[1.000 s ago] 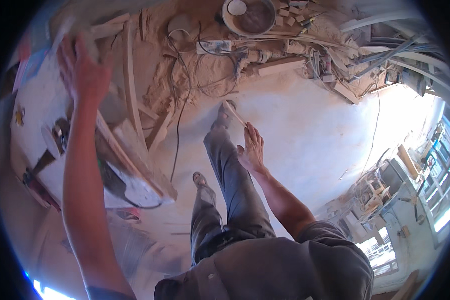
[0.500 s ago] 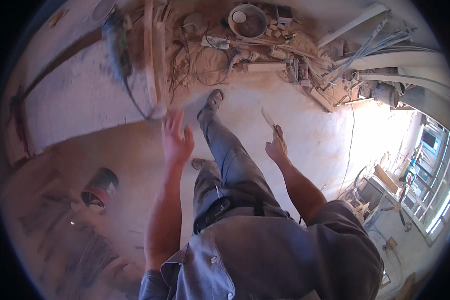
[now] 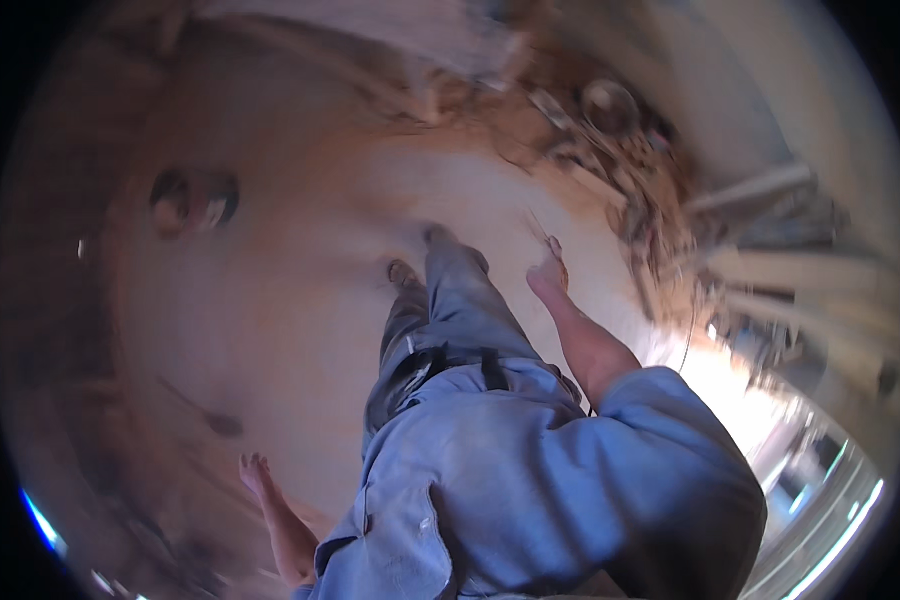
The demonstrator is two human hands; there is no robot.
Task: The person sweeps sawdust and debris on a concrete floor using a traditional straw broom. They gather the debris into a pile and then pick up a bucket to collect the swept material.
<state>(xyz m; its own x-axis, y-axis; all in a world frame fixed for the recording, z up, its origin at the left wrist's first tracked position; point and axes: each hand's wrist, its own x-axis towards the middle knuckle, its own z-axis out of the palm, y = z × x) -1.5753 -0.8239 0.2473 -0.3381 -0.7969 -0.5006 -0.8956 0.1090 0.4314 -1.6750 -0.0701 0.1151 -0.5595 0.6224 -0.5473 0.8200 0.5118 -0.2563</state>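
My right hand [image 3: 547,277] is out ahead of my body on the right, its fingers closed around a thin, pale, pointed strip [image 3: 537,226]. The strip is smeared by motion, so its exact kind cannot be made out. At the lower left, my left hand [image 3: 256,472] hangs beside my body. Its fingers look loosely apart, with nothing visible in them. Below the hands, my legs are in mid-stride over the pale, dusty floor [image 3: 310,290].
A dark bucket [image 3: 195,203] is on the floor at the left. A white-topped bench [image 3: 390,30] is at the far edge. Wood pieces and clutter surround a round basin [image 3: 610,107] at the far right. A long-handled dark thing [image 3: 222,423] lies left. Bright windows [image 3: 820,490] are lower right.
My view has turned left, so the bench and basin have shifted right. My left hand has dropped from the bench's corner to my side. My right hand still holds the strip.
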